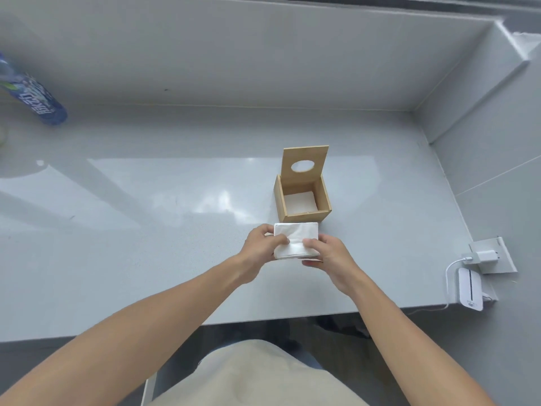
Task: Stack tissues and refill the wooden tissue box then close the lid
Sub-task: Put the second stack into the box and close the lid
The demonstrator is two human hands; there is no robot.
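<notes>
A wooden tissue box (298,216) stands on the grey counter, its lid (304,164) with an oval hole raised upright at the back. White tissue lies flat at the bottom of the box. Just in front of the box is a white stack of tissues (295,240). My left hand (263,247) grips the stack's left side, thumb on top. My right hand (329,256) holds its right side, with fingers under the near edge. The stack appears slightly lifted off the counter.
A blue plastic bottle (38,101) lies at the far left. At the right edge a wall socket with a white charger (486,254) and cable feeds a white device (470,288). The counter (146,230) meets a wall behind and at right.
</notes>
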